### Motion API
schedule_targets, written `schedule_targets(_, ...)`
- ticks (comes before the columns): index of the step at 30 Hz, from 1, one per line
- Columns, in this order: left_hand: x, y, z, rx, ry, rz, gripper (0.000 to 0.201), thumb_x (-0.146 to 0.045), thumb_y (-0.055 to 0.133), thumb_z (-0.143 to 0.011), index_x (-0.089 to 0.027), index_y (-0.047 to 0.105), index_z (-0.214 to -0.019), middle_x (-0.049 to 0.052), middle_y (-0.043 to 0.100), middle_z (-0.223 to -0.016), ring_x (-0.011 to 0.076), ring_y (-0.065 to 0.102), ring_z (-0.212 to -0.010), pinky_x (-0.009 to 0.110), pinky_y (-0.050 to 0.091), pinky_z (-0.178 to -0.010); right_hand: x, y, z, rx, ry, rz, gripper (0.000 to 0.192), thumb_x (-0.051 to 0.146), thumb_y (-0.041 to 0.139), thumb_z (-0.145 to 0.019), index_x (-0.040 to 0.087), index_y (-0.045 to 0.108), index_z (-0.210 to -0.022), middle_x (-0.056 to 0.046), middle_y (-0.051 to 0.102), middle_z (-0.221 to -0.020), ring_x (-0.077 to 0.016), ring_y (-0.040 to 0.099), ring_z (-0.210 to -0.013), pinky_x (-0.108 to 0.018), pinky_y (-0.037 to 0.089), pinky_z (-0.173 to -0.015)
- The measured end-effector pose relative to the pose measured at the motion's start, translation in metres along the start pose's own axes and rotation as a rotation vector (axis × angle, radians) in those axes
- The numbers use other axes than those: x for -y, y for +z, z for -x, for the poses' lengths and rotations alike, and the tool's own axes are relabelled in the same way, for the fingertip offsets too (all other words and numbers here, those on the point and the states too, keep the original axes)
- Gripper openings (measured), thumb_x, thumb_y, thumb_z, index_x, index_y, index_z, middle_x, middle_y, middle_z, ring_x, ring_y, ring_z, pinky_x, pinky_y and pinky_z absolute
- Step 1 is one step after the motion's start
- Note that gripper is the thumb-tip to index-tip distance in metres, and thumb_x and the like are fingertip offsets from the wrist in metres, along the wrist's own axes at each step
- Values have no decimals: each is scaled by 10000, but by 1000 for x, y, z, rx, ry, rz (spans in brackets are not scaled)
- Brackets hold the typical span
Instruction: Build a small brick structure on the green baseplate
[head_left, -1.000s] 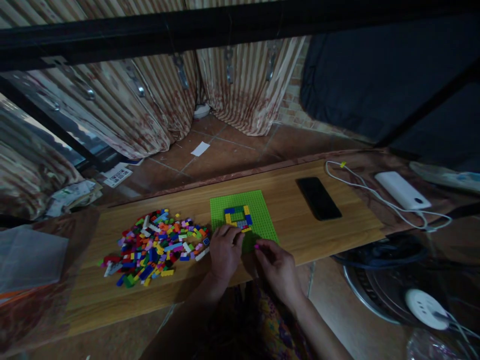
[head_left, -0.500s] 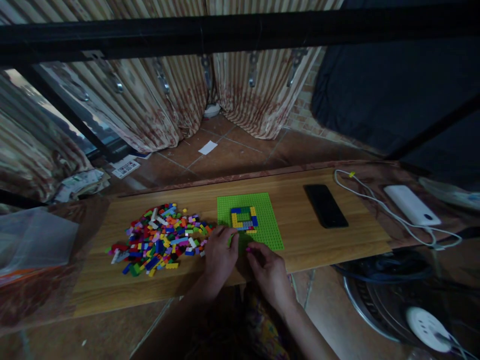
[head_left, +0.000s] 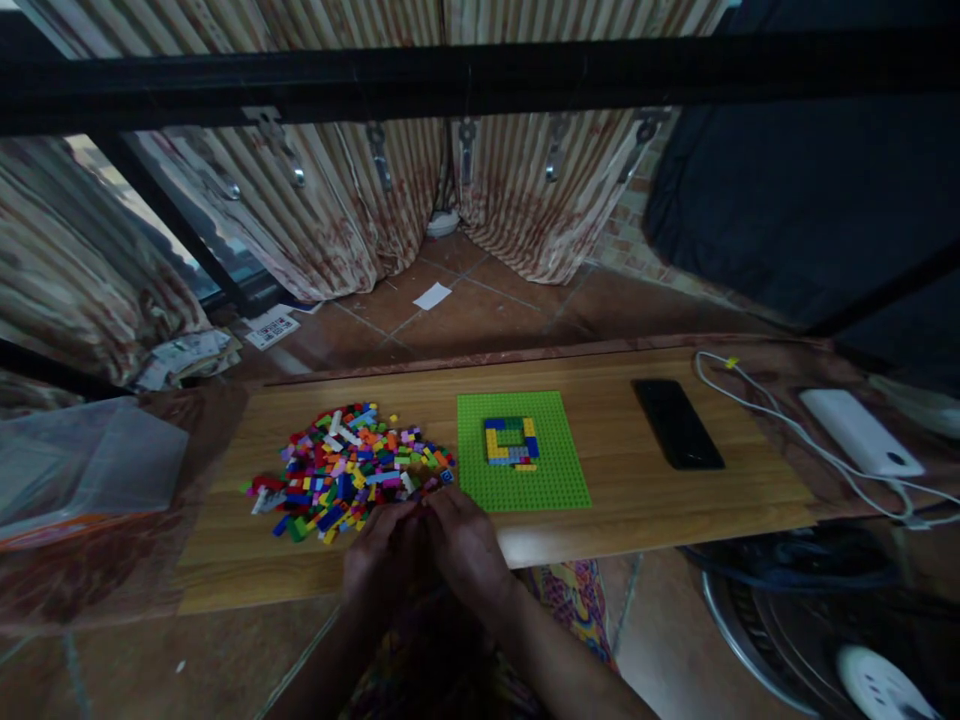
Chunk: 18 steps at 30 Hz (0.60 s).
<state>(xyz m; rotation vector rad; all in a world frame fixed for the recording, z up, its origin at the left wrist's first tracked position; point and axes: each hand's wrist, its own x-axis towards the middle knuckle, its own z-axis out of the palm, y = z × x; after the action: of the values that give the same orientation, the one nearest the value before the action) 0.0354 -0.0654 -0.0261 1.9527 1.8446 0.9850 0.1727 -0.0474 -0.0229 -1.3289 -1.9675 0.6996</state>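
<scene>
My left hand (head_left: 381,552) is closed at the front edge of a pile of mixed toy building bricks (head_left: 352,470). Right beside it, my right hand (head_left: 469,552) has its fingers pinched, the fingertips of both hands nearly meeting. Whatever lies between them is too dark and small to make out. To the right of the pile lies a green baseplate (head_left: 559,485). On it stands a hollow rectangle of blue, yellow, green and grey bricks (head_left: 491,445), with a small yellow brick (head_left: 526,467) at its front edge.
The wooden board (head_left: 607,400) carries a black phone (head_left: 679,425) on its right. Beyond that are a white cable (head_left: 780,415) and a white power bank (head_left: 861,432). A clear plastic box (head_left: 142,455) sits left. A dark rail (head_left: 480,80) crosses above.
Both hands have moved left, off the baseplate's front edge to the pile's front, and come together. The small pink brick at my right fingertips no longer shows. The view has shifted slightly.
</scene>
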Motion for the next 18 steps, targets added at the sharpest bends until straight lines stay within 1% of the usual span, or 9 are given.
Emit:
schedule_targets(3,1,1,-3,-5,36,-14,181,-283,492,-888,-221,656,-931,36,704,-873,171,690,-780,269,556,-693,-10,-18,3,-130,49,-4,232,114,426,-909,200,615,-1012,-71,655,-949,-182,620,-902,-302,508,-820)
schedule_targets(6,0,3,-5,-24,63,-24,167,-282,504,-882,-221,655,-922,45,706,-909,191,689,-834,297,557,-736,-33,-42,10,-335,190,104,203,201,449,-915,186,614,-1032,-90,654,-936,-203,620,-886,-335,502,-800)
schedule_targets(8,-2,5,-5,-27,69,-14,163,-278,508,-881,-218,651,-928,50,701,-924,198,682,-856,307,555,-756,-48,-55,12,-414,290,205,224,294,489,-905,172,606,-1052,-104,646,-954,-224,613,-893,-356,494,-785)
schedule_targets(10,-7,8,-6,-21,68,5,159,-268,507,-884,-218,646,-944,49,695,-936,196,674,-868,308,550,-780,-60,-63,10,-419,364,306,310,380,536,-875,159,592,-1086,-119,635,-992,-248,602,-912,-369,485,-770)
schedule_targets(12,-13,13,-7,-12,69,21,163,-253,509,-884,-221,645,-969,49,690,-967,198,664,-904,316,541,-824,-66,-65,6,-379,406,388,374,416,574,-845,155,580,-1114,-125,630,-1012,-267,593,-924,-374,474,-759)
schedule_targets(15,-23,20,-11,30,94,43,188,-233,511,-880,-227,645,-1011,55,683,-1027,206,650,-967,331,526,-877,-68,-62,1,-330,415,450,335,377,583,-838,167,587,-1100,-111,637,-976,-263,587,-906,-360,457,-745)
schedule_targets(18,-27,24,-14,55,136,44,200,-221,506,-880,-227,645,-1023,63,682,-1040,213,641,-999,340,523,-891,-69,-60,0,-344,398,460,277,320,543,-847,170,597,-1074,-102,636,-950,-249,580,-886,-347,449,-742)
